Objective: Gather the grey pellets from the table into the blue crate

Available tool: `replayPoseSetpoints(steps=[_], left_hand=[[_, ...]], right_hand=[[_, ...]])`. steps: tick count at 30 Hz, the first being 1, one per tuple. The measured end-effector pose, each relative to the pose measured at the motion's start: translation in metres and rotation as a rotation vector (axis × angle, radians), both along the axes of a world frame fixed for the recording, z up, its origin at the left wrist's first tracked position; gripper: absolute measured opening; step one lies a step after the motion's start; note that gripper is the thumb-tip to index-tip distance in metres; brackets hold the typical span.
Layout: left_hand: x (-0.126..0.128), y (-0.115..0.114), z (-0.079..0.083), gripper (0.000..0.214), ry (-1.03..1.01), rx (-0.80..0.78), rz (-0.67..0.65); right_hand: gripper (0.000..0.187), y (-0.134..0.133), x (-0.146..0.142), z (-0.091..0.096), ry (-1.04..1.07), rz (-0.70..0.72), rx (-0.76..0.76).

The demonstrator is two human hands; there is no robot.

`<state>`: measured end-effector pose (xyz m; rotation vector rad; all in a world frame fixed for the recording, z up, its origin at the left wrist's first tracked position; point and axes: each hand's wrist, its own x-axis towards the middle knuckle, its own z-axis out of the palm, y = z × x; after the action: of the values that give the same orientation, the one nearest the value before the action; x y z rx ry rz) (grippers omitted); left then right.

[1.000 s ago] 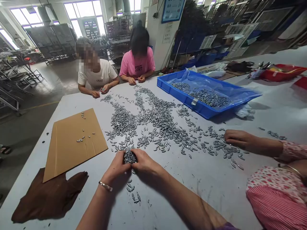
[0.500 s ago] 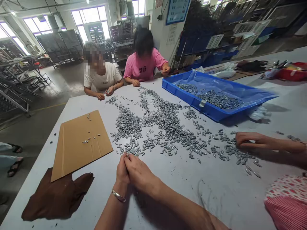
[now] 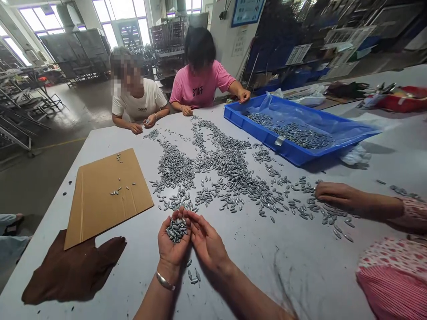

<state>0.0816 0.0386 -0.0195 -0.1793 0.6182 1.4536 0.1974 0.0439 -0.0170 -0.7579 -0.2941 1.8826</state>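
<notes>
My left hand (image 3: pixel 168 255), with a silver bangle (image 3: pixel 165 282) at its wrist, is cupped palm up. In its palm lies a heap of small grey metal pieces (image 3: pixel 176 229), spindle-shaped and shiny. Against its edge rests my right hand (image 3: pixel 211 249), palm tilted inward, fingers stretched out and holding nothing that I can see. Several loose pieces (image 3: pixel 193 276) lie on the white table (image 3: pixel 253 275) below, between my wrists. Just beyond my fingertips spreads a large pile of the same pieces (image 3: pixel 236 171).
A blue tray (image 3: pixel 290 155), lined with plastic film, holds more pieces at the right. Cardboard (image 3: pixel 103 209) with a few pieces overlaps a brown cloth (image 3: pixel 73 275) at the left. A neighbour's hand (image 3: pixel 336 193) touches pieces at right. Two people (image 3: pixel 200 86) sit across the table.
My hands were closed together; now they have parted, showing the heap in my left palm. Loose pieces now show between my wrists. The person in pink has moved a hand to the tray's edge.
</notes>
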Motion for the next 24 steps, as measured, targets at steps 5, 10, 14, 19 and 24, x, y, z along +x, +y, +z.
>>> replayPoseSetpoints(steps=[5,10,14,19,24], left_hand=[[-0.007,-0.007,-0.008,0.034,0.163,0.214,-0.045],[-0.011,-0.006,-0.005,0.038,0.332,0.290,-0.066],[-0.012,-0.006,-0.003,0.040,0.319,0.309,-0.081],[-0.012,-0.006,-0.002,0.040,0.294,0.296,-0.095],[-0.004,-0.007,0.009,0.041,0.305,0.249,-0.064]], right_hand=[[0.031,0.001,-0.014,-0.010,0.130,0.028,-0.073],[0.042,0.003,-0.015,-0.010,0.182,0.066,-0.031],[0.046,0.004,-0.011,-0.005,0.203,0.120,0.014],[0.049,0.005,-0.006,-0.003,0.219,0.170,0.039],[0.046,0.005,-0.009,-0.002,0.209,0.185,0.069]])
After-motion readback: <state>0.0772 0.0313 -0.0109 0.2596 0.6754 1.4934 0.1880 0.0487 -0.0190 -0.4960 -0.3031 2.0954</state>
